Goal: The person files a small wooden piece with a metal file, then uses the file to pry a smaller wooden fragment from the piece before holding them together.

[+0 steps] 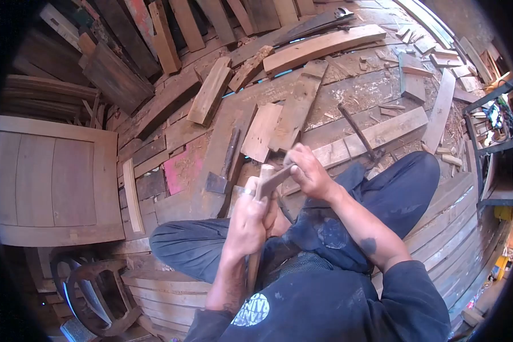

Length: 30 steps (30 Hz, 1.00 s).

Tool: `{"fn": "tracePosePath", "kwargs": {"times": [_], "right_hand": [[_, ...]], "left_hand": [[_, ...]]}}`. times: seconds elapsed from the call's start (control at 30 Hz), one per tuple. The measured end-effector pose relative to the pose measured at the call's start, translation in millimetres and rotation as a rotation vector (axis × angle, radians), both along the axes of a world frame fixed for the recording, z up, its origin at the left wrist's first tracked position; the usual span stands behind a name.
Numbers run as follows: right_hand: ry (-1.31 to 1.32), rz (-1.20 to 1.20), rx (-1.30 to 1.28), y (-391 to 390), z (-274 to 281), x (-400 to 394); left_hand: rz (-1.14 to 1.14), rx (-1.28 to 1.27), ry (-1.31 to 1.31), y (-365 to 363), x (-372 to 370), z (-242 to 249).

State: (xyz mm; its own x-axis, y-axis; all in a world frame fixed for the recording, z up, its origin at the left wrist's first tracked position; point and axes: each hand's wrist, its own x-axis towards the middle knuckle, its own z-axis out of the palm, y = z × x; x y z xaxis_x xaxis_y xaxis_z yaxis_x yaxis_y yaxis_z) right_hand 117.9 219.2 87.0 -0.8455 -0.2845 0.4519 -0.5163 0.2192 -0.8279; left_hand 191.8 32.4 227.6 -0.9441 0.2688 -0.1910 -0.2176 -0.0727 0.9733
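My left hand (249,219) is closed around an upright wooden stick (266,171), whose lower end runs down toward my lap. A flat, dull brown-grey piece (276,181) lies slantwise against the top of the stick. My right hand (309,171) pinches the far end of that flat piece. Both hands are above my crossed legs. Just left of my hands, an axe-like tool (217,183) with a dark handle rests on a board. What the flat piece is made of cannot be made out.
Wood blocks (210,91) and a long plank (325,49) lie across the plank floor ahead. A rusty bar tool (359,132) leans over a beam on the right. At the left is a panelled wooden door (57,227); a metal shelf (499,202) stands far right.
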Motion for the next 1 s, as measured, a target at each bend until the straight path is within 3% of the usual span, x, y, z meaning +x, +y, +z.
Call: {"fn": "tracePosePath", "kwargs": {"times": [0.07,0.13,0.2,0.3,0.4,0.5,0.67,0.8,1.0], "right_hand": [[-0.134,-0.007,0.038,2.7,-11.8,3.8],[0.006,0.04,-0.103,-10.1,14.4,-0.3],[0.087,0.112,-0.205,-14.0,36.9,-3.1],[0.085,0.049,-0.107,-7.1,1.4,-7.5],[-0.089,0.003,-0.071,-1.2,-19.4,-3.0],[0.16,0.109,-0.189,-9.6,30.2,-12.1],[-0.067,0.003,-0.031,0.3,-32.4,-11.0],[0.125,-0.011,-0.204,-18.6,15.8,-12.6],[-0.063,-0.158,-0.033,-17.4,-11.7,-17.4]], "left_hand": [[0.007,-0.069,-0.089,0.3,-6.5,-6.6],[-0.007,-0.204,-0.081,6.8,-7.2,-28.5],[-0.043,-0.141,-0.007,7.5,-5.6,-37.1],[-0.03,-0.116,-0.023,4.7,-1.0,-20.6],[-0.007,-0.156,-0.058,2.2,-3.3,-21.9],[-0.01,-0.221,0.04,7.2,-1.5,-43.5],[0.027,-0.185,0.022,2.7,-5.4,-21.1],[-0.022,-0.233,0.007,3.7,-9.3,-36.8],[0.019,-0.182,0.039,-2.7,-18.7,-40.1]]}}
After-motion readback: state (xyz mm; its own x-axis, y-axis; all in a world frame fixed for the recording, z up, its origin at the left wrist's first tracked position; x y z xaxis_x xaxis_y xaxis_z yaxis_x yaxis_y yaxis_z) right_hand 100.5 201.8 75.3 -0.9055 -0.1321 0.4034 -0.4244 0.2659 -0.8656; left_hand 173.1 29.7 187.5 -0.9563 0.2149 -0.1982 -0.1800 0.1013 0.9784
